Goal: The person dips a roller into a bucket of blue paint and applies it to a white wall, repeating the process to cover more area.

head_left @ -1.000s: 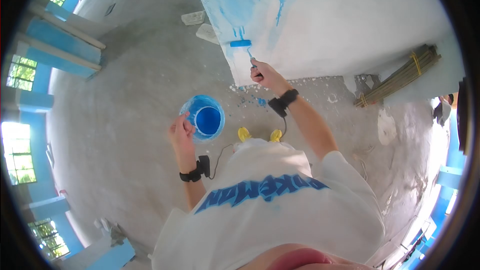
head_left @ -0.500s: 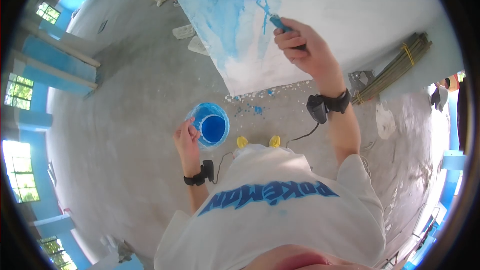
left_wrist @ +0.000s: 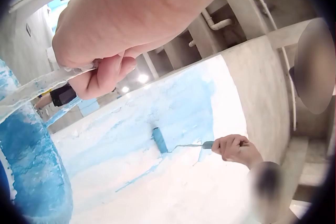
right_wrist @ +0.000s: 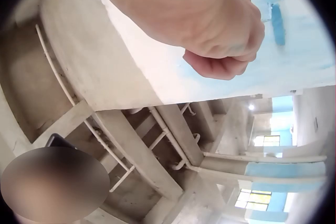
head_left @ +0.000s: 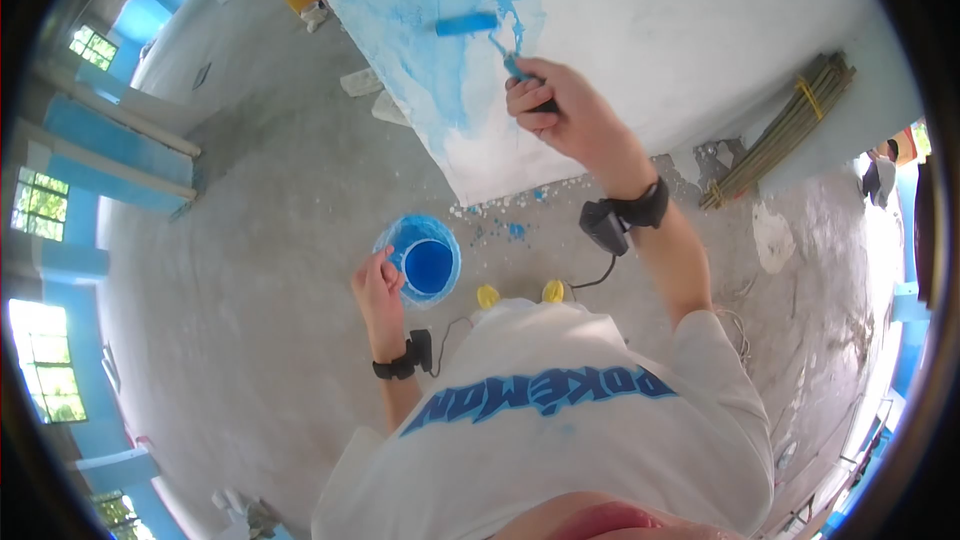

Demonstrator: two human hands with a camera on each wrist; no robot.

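Gripping the paint roller (head_left: 467, 24) handle, the right hand (head_left: 560, 115) lays its sleeve flat on the wall (head_left: 720, 30) (partly blue) for even contact, while the left hand (head_left: 378, 285) seemingly pinches the paint bucket (head_left: 428, 265) rim, close below.

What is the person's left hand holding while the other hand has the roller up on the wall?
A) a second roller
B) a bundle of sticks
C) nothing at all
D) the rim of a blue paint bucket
D: the left hand pinches the rim of the paint bucket, its fingers curled over the edge in the left wrist view, while the right hand grips the roller against the wall.
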